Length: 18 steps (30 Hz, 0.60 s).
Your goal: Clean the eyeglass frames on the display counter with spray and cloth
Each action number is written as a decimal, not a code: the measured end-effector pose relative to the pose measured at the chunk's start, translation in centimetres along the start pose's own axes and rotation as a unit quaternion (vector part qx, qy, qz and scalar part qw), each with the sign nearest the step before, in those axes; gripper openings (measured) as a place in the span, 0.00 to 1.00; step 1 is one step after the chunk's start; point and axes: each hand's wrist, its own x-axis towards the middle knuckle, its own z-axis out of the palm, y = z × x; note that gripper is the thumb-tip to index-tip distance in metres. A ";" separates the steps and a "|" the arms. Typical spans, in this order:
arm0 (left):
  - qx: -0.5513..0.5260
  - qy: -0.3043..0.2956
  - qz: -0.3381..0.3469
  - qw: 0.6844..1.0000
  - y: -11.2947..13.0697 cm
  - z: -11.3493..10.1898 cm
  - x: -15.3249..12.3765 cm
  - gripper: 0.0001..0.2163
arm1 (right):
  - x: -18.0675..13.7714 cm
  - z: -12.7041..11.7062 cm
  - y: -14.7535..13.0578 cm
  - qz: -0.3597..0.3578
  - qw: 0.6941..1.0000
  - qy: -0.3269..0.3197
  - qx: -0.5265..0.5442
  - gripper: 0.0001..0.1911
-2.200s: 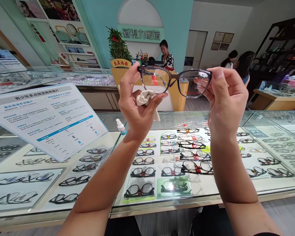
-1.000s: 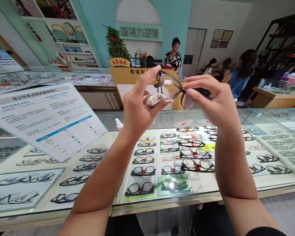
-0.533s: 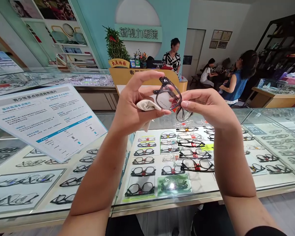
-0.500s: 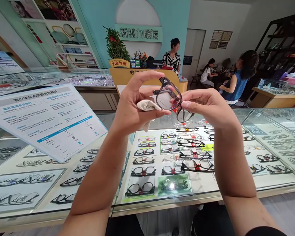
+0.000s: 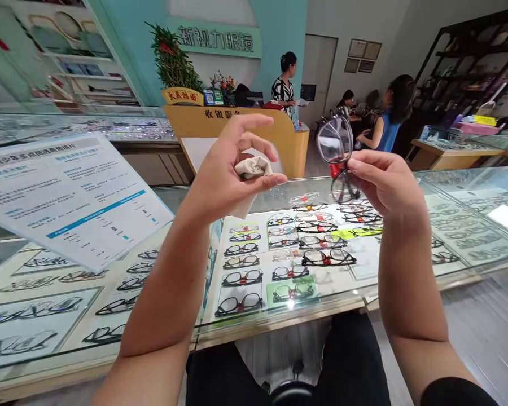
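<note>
My right hand (image 5: 385, 177) pinches a pair of dark-rimmed eyeglasses (image 5: 334, 144) near the bridge, where a red tag shows. The glasses hang sideways in the air above the display case, one lens over the other. To the left, my left hand (image 5: 232, 169) has a crumpled beige cloth (image 5: 253, 167) tucked between its thumb and palm, with a loose end hanging below. Its index finger is stretched out and the fingers are curved apart from the thumb tip. A gap lies between my left hand and the glasses.
Under my arms runs a glass display case (image 5: 275, 327) with rows of eyeglasses inside. A printed sheet (image 5: 76, 197) stands tilted at left. Behind are a wooden counter (image 5: 237, 135), a potted plant (image 5: 173, 62), a person in a patterned top (image 5: 283, 87) and a person in blue (image 5: 387, 129).
The glasses have moved right and away from my left hand, held now by my right hand alone. My left hand's fingers have let go of them and keep the cloth.
</note>
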 end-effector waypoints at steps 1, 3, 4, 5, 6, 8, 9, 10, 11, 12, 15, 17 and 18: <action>0.026 -0.014 -0.026 0.999 0.3 0.0 -0.1 0.35 | -1.2 -1.1 0.3 0.028 0.999 0.029 0.010 0.16; 0.072 -0.046 -0.082 0.993 0.8 0.3 -0.2 0.31 | -3.6 -3.3 1.0 0.088 0.992 0.085 0.037 0.15; 0.088 -0.067 -0.113 0.987 0.8 0.6 -0.2 0.29 | -4.8 -4.3 1.5 0.117 0.985 0.115 0.054 0.14; 0.104 -0.087 -0.147 0.980 0.7 1.2 -0.3 0.27 | -6.0 -5.3 2.0 0.144 0.976 0.144 0.071 0.13; 0.118 -0.106 -0.183 0.970 0.3 1.8 -0.5 0.25 | -7.2 -6.3 2.5 0.166 0.966 0.177 0.090 0.11; 0.138 -0.135 -0.251 0.949 -0.9 3.2 -1.4 0.20 | -9.2 -7.9 3.6 0.203 0.938 0.251 0.127 0.09; 0.142 -0.144 -0.275 0.940 -1.8 3.9 -2.2 0.19 | -10.2 -8.6 4.1 0.218 0.922 0.288 0.142 0.09; 0.142 -0.155 -0.298 0.931 -2.9 4.6 -3.1 0.18 | -11.1 -9.2 4.6 0.235 0.905 0.321 0.153 0.10; 0.141 -0.169 -0.323 0.920 -4.0 5.2 -4.1 0.17 | -12.0 -9.7 5.1 0.251 0.890 0.347 0.159 0.11; 0.144 -0.168 -0.346 0.912 -5.2 5.7 -5.2 0.16 | -12.9 -10.1 5.6 0.269 0.877 0.364 0.162 0.12; 0.162 -0.145 -0.383 0.898 -8.1 6.7 -8.0 0.14 | -15.3 -10.7 6.6 0.318 0.861 0.360 0.166 0.14; 0.185 -0.138 -0.399 0.888 -9.2 7.0 -9.0 0.14 | -16.6 -10.7 7.1 0.339 0.861 0.331 0.182 0.18; 0.196 -0.139 -0.404 0.882 -9.6 7.1 -9.3 0.15 | -17.0 -10.6 7.2 0.346 0.861 0.320 0.191 0.19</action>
